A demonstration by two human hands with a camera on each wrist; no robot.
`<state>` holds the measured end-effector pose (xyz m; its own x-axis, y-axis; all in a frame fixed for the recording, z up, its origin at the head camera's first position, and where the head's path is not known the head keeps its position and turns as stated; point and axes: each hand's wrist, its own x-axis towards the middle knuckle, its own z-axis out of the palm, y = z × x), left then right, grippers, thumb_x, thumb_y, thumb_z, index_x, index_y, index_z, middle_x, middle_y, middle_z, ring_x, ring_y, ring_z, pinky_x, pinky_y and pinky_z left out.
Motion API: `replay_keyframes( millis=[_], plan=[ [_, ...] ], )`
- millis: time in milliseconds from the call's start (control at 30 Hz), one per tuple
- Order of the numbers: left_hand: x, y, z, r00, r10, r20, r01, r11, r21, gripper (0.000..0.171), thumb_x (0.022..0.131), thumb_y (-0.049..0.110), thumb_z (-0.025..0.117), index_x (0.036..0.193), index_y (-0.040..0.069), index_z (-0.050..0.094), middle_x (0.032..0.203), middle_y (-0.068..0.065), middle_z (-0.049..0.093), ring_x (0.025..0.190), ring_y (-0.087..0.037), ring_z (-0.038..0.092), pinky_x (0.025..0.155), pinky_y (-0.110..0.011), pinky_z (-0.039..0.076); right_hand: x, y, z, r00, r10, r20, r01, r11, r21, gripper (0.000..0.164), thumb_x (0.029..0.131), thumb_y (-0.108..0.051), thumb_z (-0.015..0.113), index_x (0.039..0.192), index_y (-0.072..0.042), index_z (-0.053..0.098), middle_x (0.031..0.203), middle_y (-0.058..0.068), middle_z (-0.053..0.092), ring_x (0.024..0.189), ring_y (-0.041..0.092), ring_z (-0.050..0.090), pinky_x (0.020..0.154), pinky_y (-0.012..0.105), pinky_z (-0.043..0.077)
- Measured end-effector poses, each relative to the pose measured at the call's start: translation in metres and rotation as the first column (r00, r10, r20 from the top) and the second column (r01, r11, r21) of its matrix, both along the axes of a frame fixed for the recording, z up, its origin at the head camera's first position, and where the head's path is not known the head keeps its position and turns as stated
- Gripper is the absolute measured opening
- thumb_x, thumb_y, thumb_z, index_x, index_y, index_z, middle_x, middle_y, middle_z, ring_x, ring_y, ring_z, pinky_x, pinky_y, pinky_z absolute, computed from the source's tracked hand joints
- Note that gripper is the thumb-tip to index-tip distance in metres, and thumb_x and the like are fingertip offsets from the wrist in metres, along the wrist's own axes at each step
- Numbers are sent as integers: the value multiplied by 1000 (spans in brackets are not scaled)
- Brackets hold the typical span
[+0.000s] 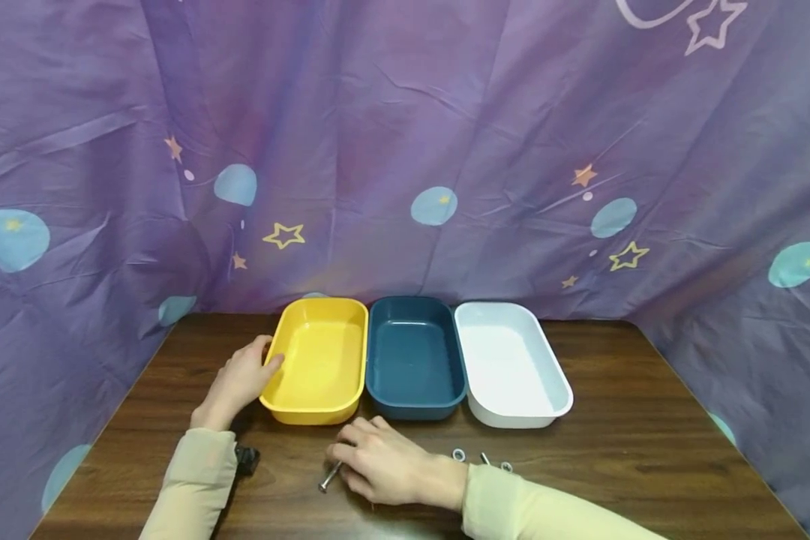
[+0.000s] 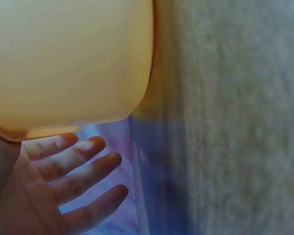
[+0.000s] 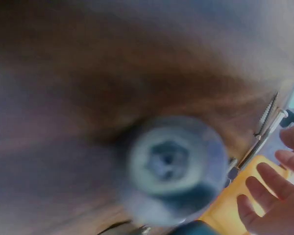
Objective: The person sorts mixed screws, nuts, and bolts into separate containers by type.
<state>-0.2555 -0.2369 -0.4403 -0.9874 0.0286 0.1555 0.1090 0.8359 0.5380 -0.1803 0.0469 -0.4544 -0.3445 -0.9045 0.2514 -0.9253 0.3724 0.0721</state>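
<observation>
At the wooden table [image 1: 621, 420], our straight-fingered left hand [image 1: 238, 379] touches a yellow tray [image 1: 319, 364]. Our loose-fingered right hand [image 1: 381, 461] partly hides a bolt [image 1: 331, 477].

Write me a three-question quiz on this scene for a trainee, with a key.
1. Which hand touches the yellow bin?
2. True or false: the blue bin stands between the other two bins.
3. In the head view, the nut nearest the right hand lies: (a) on the table; (b) in the yellow bin; (c) in the white bin.

Key: 1. The left hand. 2. True. 3. (a).
</observation>
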Motion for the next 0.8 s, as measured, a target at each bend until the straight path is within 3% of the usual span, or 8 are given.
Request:
replay_keyframes(
  millis=[267, 400, 800],
  plan=[
    [-1, 1, -1, 998, -18, 57, 11, 992, 126, 41, 99, 21, 54, 129, -6, 47, 109, -24, 63, 93, -33, 62, 79, -46, 50, -2, -9, -1, 1000, 17, -20, -17, 999, 47, 12, 83, -27, 73, 92, -24, 65, 96, -8, 55, 90, 9, 50, 69, 22, 35],
    [1, -1, -2, 997, -20, 72, 8, 985, 172, 39, 98, 18, 55, 127, -7, 46, 103, -22, 62, 88, -31, 61, 75, -42, 51, -4, -13, 0, 999, 33, -23, -31, 997, 67, 12, 81, -26, 73, 89, -26, 64, 90, -9, 51, 89, 9, 49, 68, 21, 33],
    [0, 2, -3, 998, -26, 53, 14, 977, 214, 33, 97, 11, 53, 124, -8, 48, 103, -22, 62, 88, -30, 61, 75, -41, 51, -13, -16, 6, 980, -23, 196, 0, 993, 115, 16, 75, -24, 78, 81, -27, 64, 88, -12, 50, 83, 6, 46, 70, 16, 36]
  ],
)
